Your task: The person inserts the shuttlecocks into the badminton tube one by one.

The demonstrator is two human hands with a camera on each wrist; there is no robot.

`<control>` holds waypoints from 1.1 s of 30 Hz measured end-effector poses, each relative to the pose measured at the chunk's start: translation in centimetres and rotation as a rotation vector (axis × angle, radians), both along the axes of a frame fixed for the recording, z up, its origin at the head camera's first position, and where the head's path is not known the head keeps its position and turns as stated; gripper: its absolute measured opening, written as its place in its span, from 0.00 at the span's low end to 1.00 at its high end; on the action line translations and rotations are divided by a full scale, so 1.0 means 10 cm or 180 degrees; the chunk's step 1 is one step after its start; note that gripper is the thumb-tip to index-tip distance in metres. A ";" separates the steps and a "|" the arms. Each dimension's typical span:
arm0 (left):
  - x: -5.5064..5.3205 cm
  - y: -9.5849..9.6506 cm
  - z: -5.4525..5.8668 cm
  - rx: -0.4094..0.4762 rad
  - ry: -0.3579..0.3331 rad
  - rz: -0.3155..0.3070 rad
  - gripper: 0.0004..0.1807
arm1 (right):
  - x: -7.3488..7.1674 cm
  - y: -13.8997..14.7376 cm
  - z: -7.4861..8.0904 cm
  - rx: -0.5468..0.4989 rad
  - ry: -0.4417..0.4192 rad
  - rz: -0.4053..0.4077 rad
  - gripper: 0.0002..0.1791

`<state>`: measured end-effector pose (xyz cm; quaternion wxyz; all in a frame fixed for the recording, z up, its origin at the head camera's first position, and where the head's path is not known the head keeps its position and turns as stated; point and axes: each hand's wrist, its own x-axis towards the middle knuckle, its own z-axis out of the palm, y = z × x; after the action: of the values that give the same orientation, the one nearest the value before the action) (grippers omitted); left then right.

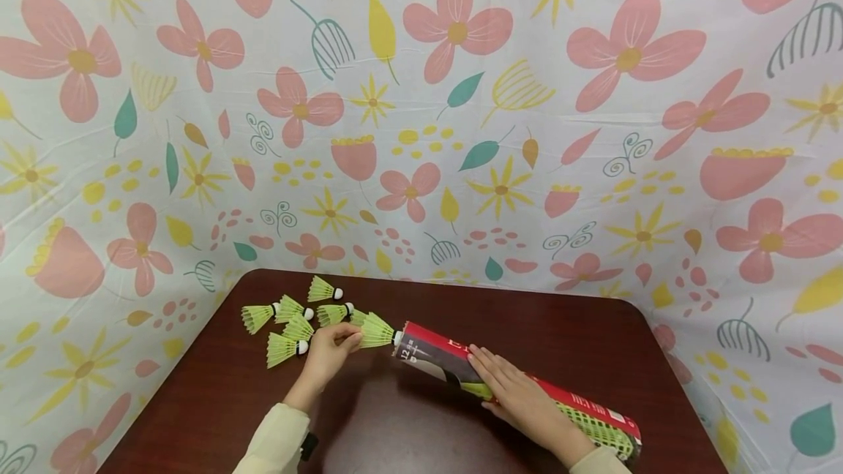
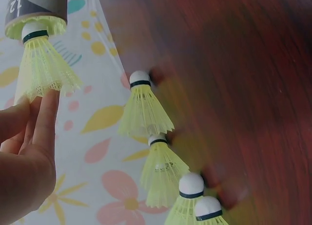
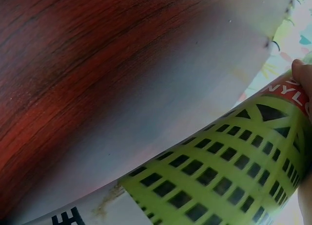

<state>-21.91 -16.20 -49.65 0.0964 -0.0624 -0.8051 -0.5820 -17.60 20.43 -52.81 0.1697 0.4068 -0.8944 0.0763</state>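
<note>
My left hand (image 1: 327, 357) pinches a yellow-green shuttlecock (image 1: 377, 331) by the rim of its skirt. That shuttlecock's white cork points at the mouth of a red, black and green shuttlecock tube (image 1: 428, 358). In the left wrist view, the cork overlaps the tube's lower rim (image 2: 36, 28), with the fingers (image 2: 46, 120) at the skirt's far end. Over the middle of the tube, my right hand (image 1: 516, 395) grips it from above as it lies slanted over the table. A printed green net pattern (image 3: 209, 181) fills much of the right wrist view.
Several loose shuttlecocks (image 1: 285, 348) lie in a cluster on the dark wooden table (image 1: 560, 320), left of and beyond my left hand. One shuttlecock (image 1: 323, 289) lies near the back edge. A flower-printed cloth (image 1: 421, 130) hangs behind the table and along its sides.
</note>
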 end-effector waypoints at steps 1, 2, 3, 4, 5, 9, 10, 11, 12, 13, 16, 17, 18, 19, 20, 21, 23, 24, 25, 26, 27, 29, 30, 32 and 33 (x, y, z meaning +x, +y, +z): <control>0.00 0.01 0.00 -0.0015 0.0007 -0.0043 0.04 | 0.00 0.00 0.00 0.0006 -0.0003 -0.0008 0.57; 0.00 0.02 0.00 -0.0019 0.0023 -0.0094 0.04 | 0.00 0.00 0.00 0.0003 -0.0016 -0.0014 0.57; 0.00 0.04 0.00 -0.0028 0.0031 -0.0151 0.05 | 0.00 0.00 0.00 -0.0001 -0.0011 -0.0011 0.57; -0.01 0.05 -0.01 -0.0030 0.0051 -0.0213 0.05 | 0.00 -0.01 0.00 0.0002 0.0001 -0.0006 0.57; -0.02 0.06 -0.01 -0.0012 0.0033 -0.0270 0.05 | 0.00 -0.01 0.00 0.0002 0.0012 0.0003 0.57; -0.04 0.11 -0.03 -0.0014 0.0021 -0.0460 0.06 | 0.01 -0.02 0.00 -0.0018 0.0036 0.0048 0.57; -0.04 0.12 -0.03 -0.0034 0.0016 -0.0482 0.05 | 0.01 -0.02 0.00 -0.0013 0.0035 0.0054 0.57; -0.04 0.13 -0.02 -0.0078 0.0015 -0.0500 0.05 | 0.01 -0.02 0.00 -0.0013 0.0025 0.0061 0.56; -0.04 0.14 -0.02 -0.0125 0.0034 -0.0513 0.05 | 0.01 -0.03 0.01 -0.0013 0.0010 0.0064 0.56; -0.04 0.15 -0.02 -0.0173 0.0037 -0.0515 0.05 | 0.01 -0.03 0.01 -0.0009 0.0007 0.0065 0.56; -0.04 0.18 -0.01 -0.0261 0.0087 -0.0547 0.05 | 0.01 -0.03 0.02 -0.0001 0.0008 0.0053 0.56; -0.05 0.18 -0.01 -0.0268 0.0101 -0.0557 0.05 | 0.01 -0.03 0.02 0.0002 0.0013 0.0050 0.56; -0.05 0.19 -0.01 -0.0249 0.0104 -0.0564 0.05 | 0.00 -0.03 0.02 0.0003 0.0022 0.0048 0.56; -0.05 0.19 -0.01 -0.0228 0.0110 -0.0574 0.05 | 0.00 -0.03 0.02 0.0001 0.0032 0.0053 0.56; -0.05 0.19 -0.02 -0.0214 0.0121 -0.0576 0.05 | 0.00 -0.03 0.02 -0.0001 0.0026 0.0053 0.56; -0.05 0.20 -0.02 -0.0198 0.0123 -0.0570 0.04 | 0.00 -0.03 0.02 -0.0005 0.0028 0.0059 0.56; -0.06 0.20 -0.03 -0.0190 0.0106 -0.0536 0.04 | 0.00 -0.03 0.02 -0.0017 0.0032 0.0082 0.56; -0.06 0.20 -0.03 -0.0194 0.0097 -0.0516 0.03 | 0.00 -0.04 0.02 -0.0027 0.0027 0.0092 0.56; -0.07 0.19 -0.03 -0.0188 0.0083 -0.0501 0.03 | 0.00 -0.04 0.02 -0.0032 0.0021 0.0099 0.56; -0.07 0.19 -0.04 -0.0188 0.0069 -0.0482 0.02 | 0.00 -0.04 0.02 -0.0035 0.0024 0.0104 0.57; -0.06 0.19 -0.04 -0.0187 0.0065 -0.0470 0.02 | 0.00 -0.04 0.02 -0.0038 0.0030 0.0117 0.57; -0.06 0.20 -0.04 -0.0155 0.0038 -0.0465 0.02 | 0.00 -0.04 0.03 -0.0026 0.0030 0.0116 0.57; -0.06 0.20 -0.03 -0.0139 0.0024 -0.0459 0.01 | 0.00 -0.04 0.03 -0.0023 0.0030 0.0114 0.56; -0.05 0.20 -0.03 -0.0114 0.0019 -0.0457 0.02 | 0.01 -0.04 0.03 -0.0024 0.0037 0.0105 0.56; -0.05 0.20 -0.03 -0.0102 0.0011 -0.0459 0.02 | 0.01 -0.04 0.03 -0.0019 0.0034 0.0096 0.56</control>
<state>-22.42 -14.21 -49.99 0.0546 -0.1228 -0.8075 -0.5743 -17.51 20.00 -52.47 0.1746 0.4201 -0.8870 0.0793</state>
